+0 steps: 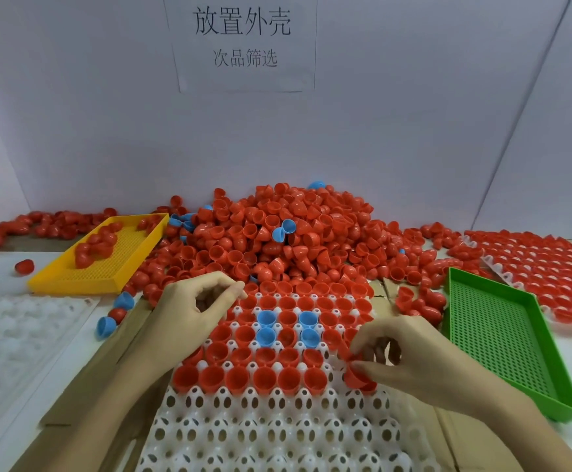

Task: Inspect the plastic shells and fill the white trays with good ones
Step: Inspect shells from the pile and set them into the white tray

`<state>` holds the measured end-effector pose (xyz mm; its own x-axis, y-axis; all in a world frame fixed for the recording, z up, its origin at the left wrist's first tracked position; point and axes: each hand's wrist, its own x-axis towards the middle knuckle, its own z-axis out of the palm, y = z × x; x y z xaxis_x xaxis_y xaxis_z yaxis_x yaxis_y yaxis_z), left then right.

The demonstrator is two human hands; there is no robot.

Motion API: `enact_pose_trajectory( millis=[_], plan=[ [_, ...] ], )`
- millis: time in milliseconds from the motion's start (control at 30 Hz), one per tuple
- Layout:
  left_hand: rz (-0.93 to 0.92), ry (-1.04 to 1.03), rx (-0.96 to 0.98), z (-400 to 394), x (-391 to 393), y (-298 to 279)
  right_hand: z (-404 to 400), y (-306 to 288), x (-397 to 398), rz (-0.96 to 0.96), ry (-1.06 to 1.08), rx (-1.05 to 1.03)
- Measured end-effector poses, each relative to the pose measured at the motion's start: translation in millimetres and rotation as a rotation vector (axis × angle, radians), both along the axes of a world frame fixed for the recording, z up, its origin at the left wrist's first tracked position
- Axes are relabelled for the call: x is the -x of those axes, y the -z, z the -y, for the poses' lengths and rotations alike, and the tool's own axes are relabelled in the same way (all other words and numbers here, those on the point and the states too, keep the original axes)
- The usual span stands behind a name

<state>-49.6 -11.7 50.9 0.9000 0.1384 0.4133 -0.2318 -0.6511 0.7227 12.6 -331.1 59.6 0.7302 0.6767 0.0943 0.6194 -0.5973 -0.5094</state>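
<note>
A white tray (278, 427) with round pockets lies in front of me, its far rows filled with red shells (264, 376) and several blue shells (266, 318). Behind it rises a big heap of loose red shells (278, 229). My right hand (410, 356) pinches a red shell (356, 376) at the right end of the nearest filled row. My left hand (192, 308) hovers over the tray's far left corner, fingers curled, thumb and forefinger close together; I see nothing held in it.
A yellow tray (73, 281) with a few red shells sits at the left. An empty green tray (502, 338) sits at the right. A filled tray of red shells (543, 264) lies far right. An empty white tray (15, 328) lies at the left.
</note>
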Motion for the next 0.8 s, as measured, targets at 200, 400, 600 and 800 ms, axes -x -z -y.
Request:
enact_pose_trajectory(
  millis=[200,400,600,800],
  plan=[
    [0.004,-0.001,-0.026,0,-1,2,-19,2,6,0.01,0.01,0.101],
    [0.004,0.002,-0.008,-2,-2,3,-32,5,6,0.009,-0.001,0.238],
    [0.013,0.001,-0.008,-4,-3,4,-23,-9,-3,-0.063,-0.012,0.152],
    [0.004,-0.016,-0.015,-3,-2,4,6,-14,-65,0.167,0.281,0.067]
  ],
)
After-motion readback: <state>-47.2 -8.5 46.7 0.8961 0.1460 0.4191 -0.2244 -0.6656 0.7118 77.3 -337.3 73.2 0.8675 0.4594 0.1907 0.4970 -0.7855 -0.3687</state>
